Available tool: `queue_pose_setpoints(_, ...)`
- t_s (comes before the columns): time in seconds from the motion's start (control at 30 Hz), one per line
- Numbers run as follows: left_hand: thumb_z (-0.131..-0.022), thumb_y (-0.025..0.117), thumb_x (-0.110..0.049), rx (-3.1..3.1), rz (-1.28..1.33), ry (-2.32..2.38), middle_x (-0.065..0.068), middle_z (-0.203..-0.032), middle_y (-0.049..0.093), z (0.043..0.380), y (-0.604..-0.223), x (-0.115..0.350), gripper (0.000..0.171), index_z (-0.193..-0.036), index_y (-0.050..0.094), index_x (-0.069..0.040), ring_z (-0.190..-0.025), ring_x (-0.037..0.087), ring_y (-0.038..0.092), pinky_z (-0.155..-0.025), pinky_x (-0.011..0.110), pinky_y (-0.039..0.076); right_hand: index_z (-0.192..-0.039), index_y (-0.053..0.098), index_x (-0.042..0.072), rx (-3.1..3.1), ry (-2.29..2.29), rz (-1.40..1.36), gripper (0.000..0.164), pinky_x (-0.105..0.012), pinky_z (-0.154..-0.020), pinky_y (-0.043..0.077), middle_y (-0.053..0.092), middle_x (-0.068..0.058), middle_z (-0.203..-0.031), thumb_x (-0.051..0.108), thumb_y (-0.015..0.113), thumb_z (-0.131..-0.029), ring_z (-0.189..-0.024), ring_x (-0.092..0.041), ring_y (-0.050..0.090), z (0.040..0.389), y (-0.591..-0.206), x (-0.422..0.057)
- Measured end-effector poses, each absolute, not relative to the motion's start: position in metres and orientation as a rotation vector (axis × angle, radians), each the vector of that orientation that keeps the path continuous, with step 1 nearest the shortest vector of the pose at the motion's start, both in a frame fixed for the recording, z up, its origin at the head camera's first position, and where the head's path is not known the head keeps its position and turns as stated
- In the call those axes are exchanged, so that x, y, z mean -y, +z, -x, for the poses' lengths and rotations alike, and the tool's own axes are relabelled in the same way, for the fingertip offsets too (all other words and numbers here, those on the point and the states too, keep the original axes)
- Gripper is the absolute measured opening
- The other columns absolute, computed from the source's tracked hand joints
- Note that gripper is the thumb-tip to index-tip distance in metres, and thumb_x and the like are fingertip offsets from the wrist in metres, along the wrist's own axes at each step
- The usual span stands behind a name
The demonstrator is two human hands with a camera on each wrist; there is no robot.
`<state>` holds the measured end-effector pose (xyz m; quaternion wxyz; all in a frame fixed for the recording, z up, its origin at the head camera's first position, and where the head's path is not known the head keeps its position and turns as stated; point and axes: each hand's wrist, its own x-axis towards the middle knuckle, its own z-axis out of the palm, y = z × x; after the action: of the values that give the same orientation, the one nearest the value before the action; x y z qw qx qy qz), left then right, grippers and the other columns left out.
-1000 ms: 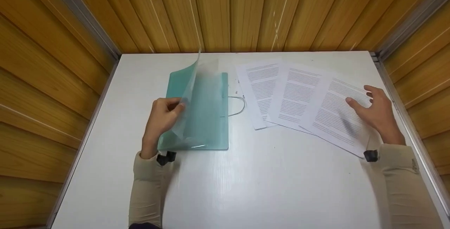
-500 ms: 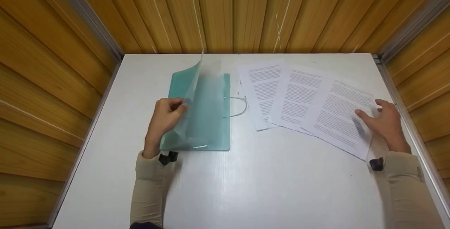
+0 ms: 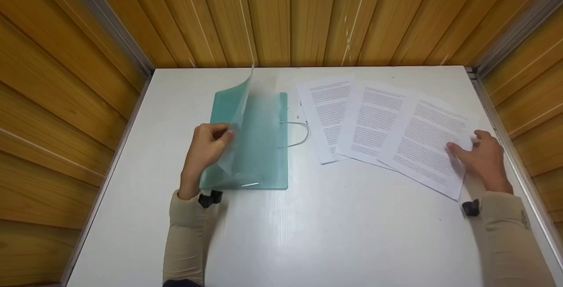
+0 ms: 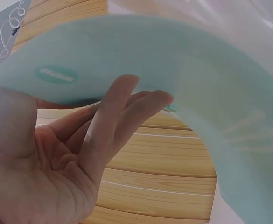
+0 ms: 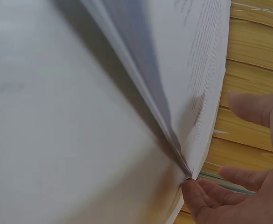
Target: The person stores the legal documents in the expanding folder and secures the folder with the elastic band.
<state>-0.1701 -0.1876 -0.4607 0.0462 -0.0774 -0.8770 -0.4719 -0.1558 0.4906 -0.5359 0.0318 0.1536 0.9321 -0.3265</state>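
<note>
A green folder (image 3: 264, 159) lies on the left half of the table, its cover (image 3: 229, 100) and clear sheets lifted and bent. My left hand (image 3: 204, 146) pinches their edge between thumb and fingers; in the left wrist view the green cover (image 4: 103, 51) arches over the fingers. Two thin metal prongs (image 3: 307, 134) stick out past the folder's right edge. Three overlapping printed stacks fan out rightward: left (image 3: 327, 111), middle (image 3: 374, 122) and right (image 3: 426, 141). My right hand (image 3: 484, 159) is at the right stack's outer edge, thumb apart, a lower fingertip touching the paper corner.
The white table (image 3: 330, 229) extends in front of the folder and papers. Wooden slat walls (image 3: 308, 18) enclose its back and sides. Black wrist cameras (image 3: 210, 199) sit at both cuffs. A white cord (image 4: 15, 23) shows in the left wrist view.
My right hand has drawn back toward the lower right, from over the right stack to its outer edge. My left hand keeps its grip on the lifted cover.
</note>
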Motion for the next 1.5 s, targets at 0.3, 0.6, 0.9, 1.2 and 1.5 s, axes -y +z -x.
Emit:
queue_pose_setpoints(0.3,-0.1,0.063,-0.007,2.667,0.237,-1.445,0.007,-0.072,0.06,0.1688,-0.46,0.1881,0.022,-0.102,0.082,0.002,-0.066,0.021,0.051,-0.06,0.03,0.041,-0.16,0.016,-0.019,-2.885,-0.96,-0.496,0.097,-0.074,-0.113,0.035,0.031,-0.05,-0.154,0.029,0.074,-0.099,-0.14,-0.067,0.037,0.1561,-0.5406,-0.4888)
queue_pose_setpoints(0.6,-0.1,0.062,-0.007,2.677,0.243,-1.431,0.007,-0.072,0.059,0.1686,-0.4615,0.1883,0.023,-0.106,0.083,0.002,-0.065,0.021,0.051,-0.06,0.03,0.041,-0.159,0.018,-0.02,-2.891,-1.034,-0.531,0.097,-0.072,-0.112,0.039,0.036,-0.05,-0.152,0.022,0.078,-0.096,-0.138,-0.065,0.042,0.1561,-0.5399,-0.4869)
queue_pose_setpoints(0.9,-0.099,0.062,-0.007,2.691,0.235,-1.428,0.016,-0.093,0.079,0.1685,-0.4609,0.1882,0.027,-0.117,0.081,0.002,-0.068,0.018,0.056,-0.062,0.027,0.044,-0.158,0.024,-0.02,-2.902,-1.018,-0.568,0.095,-0.064,-0.104,0.044,0.042,-0.048,-0.148,0.026,0.079,-0.095,-0.133,-0.061,0.048,0.1545,-0.541,-0.4881)
queue_pose_setpoints(1.2,-0.1,0.062,-0.009,2.709,0.217,-1.443,0.016,-0.101,0.08,0.1681,-0.4594,0.187,0.029,-0.121,0.079,0.002,-0.074,0.02,0.06,-0.066,0.028,0.048,-0.159,0.02,-0.019,-2.88,-1.011,-0.584,0.099,-0.046,-0.087,0.046,0.045,-0.047,-0.146,0.03,0.079,-0.096,-0.127,-0.058,0.051,0.1521,-0.5392,-0.4885)
queue_pose_setpoints(1.5,-0.1,0.062,-0.009,2.715,0.214,-1.451,0.015,-0.094,0.077,0.168,-0.458,0.1861,0.029,-0.119,0.08,0.003,-0.073,0.021,0.058,-0.064,0.029,0.047,-0.155,0.028,-0.021,-2.815,-0.993,-0.568,0.092,-0.049,-0.087,0.047,0.047,-0.048,-0.144,0.033,0.077,-0.098,-0.126,-0.061,0.054,0.1502,-0.5342,-0.4939)
